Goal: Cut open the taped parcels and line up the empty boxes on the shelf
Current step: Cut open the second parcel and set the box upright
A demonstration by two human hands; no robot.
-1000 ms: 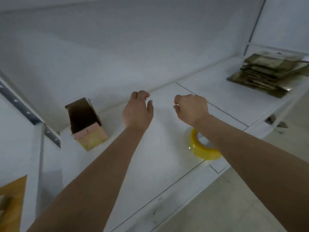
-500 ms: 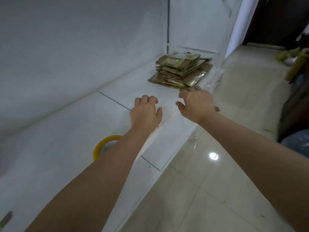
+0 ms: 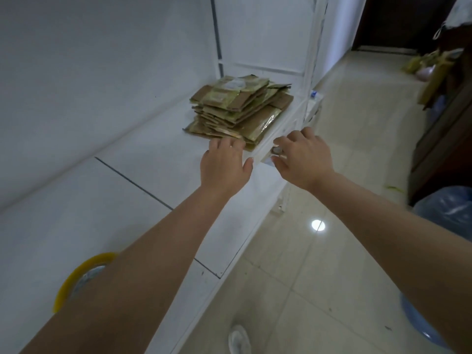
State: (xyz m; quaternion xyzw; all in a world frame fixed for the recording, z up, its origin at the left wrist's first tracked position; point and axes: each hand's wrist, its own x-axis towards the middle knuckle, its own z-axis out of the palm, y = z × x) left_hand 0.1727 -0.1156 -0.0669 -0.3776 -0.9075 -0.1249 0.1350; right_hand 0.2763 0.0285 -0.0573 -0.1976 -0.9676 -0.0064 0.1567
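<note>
A stack of flattened, tape-covered cardboard boxes (image 3: 240, 111) lies at the far right end of the white shelf (image 3: 143, 159). My left hand (image 3: 224, 164) hovers just in front of the stack's near edge, fingers extended and holding nothing. Over the shelf's front edge my right hand (image 3: 304, 157) reaches out beside the stack's near right corner, fingers loosely spread and empty. Whether either hand touches the cardboard cannot be told.
A yellow tape roll (image 3: 76, 279) lies on the shelf at lower left, partly under my left forearm. A white upright post (image 3: 310, 60) closes the shelf's right end. A blue water jug (image 3: 449, 208) and dark furniture (image 3: 444, 139) stand on the tiled floor to the right.
The view has swung right along the shelf, away from the open box. Both hands have moved toward the flat cardboard stack, and their fingers have uncurled.
</note>
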